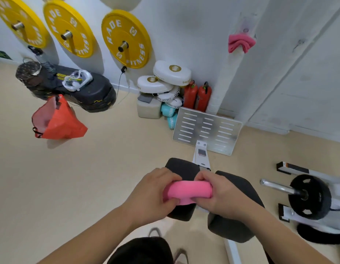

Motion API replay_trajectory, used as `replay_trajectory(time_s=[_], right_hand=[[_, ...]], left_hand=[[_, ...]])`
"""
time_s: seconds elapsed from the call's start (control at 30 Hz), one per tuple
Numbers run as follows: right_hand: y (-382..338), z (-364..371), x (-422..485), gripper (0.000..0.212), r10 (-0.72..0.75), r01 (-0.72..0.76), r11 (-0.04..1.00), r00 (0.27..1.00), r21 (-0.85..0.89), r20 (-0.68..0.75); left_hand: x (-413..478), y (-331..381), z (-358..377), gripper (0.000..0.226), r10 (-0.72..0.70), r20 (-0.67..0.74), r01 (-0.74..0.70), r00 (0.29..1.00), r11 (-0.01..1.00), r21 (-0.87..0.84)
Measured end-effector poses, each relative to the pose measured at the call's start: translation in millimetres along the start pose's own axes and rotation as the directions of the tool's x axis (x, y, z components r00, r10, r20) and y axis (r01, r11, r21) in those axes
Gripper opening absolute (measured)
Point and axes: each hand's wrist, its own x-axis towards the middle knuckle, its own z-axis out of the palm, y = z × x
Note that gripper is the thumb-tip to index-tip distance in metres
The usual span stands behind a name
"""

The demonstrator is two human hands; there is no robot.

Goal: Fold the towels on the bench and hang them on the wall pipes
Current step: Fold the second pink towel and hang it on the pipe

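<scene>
In the head view, a pink, soft terry-cloth towel [187, 191], folded into a thick rounded bundle, is held just above the black padded table [247, 187]. It is gripped at its two ends: the left hand [155, 189] is curled round the left end, and the right hand [220, 193] is curled round the right end. The cloth is judged light, limp and compressible, neither slippery nor fragile. The fold is likely to spring open unless both ends are kept pinched, so hold is best taken across the layered edges. A second pink towel of the same plush fabric [241, 42] is seen draped on a white, wrapped wall pipe [228, 73], well apart from the hands.
</scene>
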Motion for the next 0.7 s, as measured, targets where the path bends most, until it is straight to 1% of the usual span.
replay_trajectory(time_s=[0.03, 0.07, 0.1, 0.13, 0.2, 0.27, 0.33, 0.4, 0.47, 0.5, 0.53, 0.57, 0.63, 0.7], right_hand=[[-8, -1, -3, 0.029, 0.005, -0.005, 0.998, 1.0, 0.07, -0.004], [-18, 0, -7, 0.03, -0.001, 0.002, 0.991, 1.0, 0.133, -0.012], [-28, 3, -8, 0.03, 0.002, 0.005, 0.98, 0.999, 0.2, -0.036], [-38, 8, -7, 0.031, 0.005, 0.014, 0.963, 0.998, 0.269, -0.068], [-58, 19, 1, 0.031, 0.023, 0.028, 0.93, 0.991, 0.367, -0.134], [-78, 35, 19, 0.031, 0.042, 0.032, 0.917, 0.983, 0.397, -0.177], [-104, 51, 47, 0.03, 0.033, 0.016, 0.926, 0.992, 0.378, -0.123], [-138, 70, 82, 0.029, 0.025, -0.001, 0.927, 0.998, 0.375, -0.057], [-175, 94, 122, 0.027, 0.024, 0.0, 0.917, 0.998, 0.398, -0.056], [-195, 107, 143, 0.027, 0.016, 0.01, 0.908, 0.998, 0.418, -0.058], [-215, 120, 164, 0.026, 0.009, 0.016, 0.9, 0.998, 0.435, -0.055], [-235, 131, 186, 0.026, 0.014, 0.01, 0.892, 0.999, 0.451, -0.049], [-272, 149, 225, 0.028, 0.032, -0.017, 0.864, 0.999, 0.503, -0.021], [-305, 157, 259, 0.029, 0.026, -0.012, 0.834, 0.999, 0.552, -0.018]], left_hand=[[-7, 1, -8, 0.049, -0.079, -0.001, 0.078, 0.997, 0.992, -0.1], [-19, 0, -20, 0.05, -0.185, 0.009, 0.182, 0.983, 0.958, -0.222], [-30, -3, -32, 0.051, -0.283, 0.047, 0.281, 0.958, 0.891, -0.357], [-39, -10, -41, 0.052, -0.346, 0.083, 0.342, 0.935, 0.809, -0.479], [-54, -26, -60, 0.044, -0.416, 0.083, 0.364, 0.906, 0.662, -0.655], [-67, -50, -81, 0.033, -0.471, 0.031, 0.33, 0.882, 0.568, -0.754], [-75, -82, -104, 0.035, -0.488, 0.015, 0.306, 0.873, 0.524, -0.795], [-80, -121, -131, 0.052, -0.496, -0.003, 0.281, 0.868, 0.497, -0.821], [-83, -165, -163, 0.073, -0.487, -0.008, 0.247, 0.873, 0.458, -0.854], [-85, -187, -181, 0.078, -0.459, 0.001, 0.231, 0.888, 0.446, -0.865], [-86, -209, -200, 0.077, -0.431, 0.008, 0.221, 0.902, 0.446, -0.867], [-86, -233, -220, 0.069, -0.414, 0.009, 0.217, 0.91, 0.457, -0.863], [-90, -273, -259, 0.053, -0.431, 0.004, 0.23, 0.903, 0.474, -0.85], [-89, -308, -296, 0.048, -0.427, 0.031, 0.253, 0.904, 0.475, -0.843]])
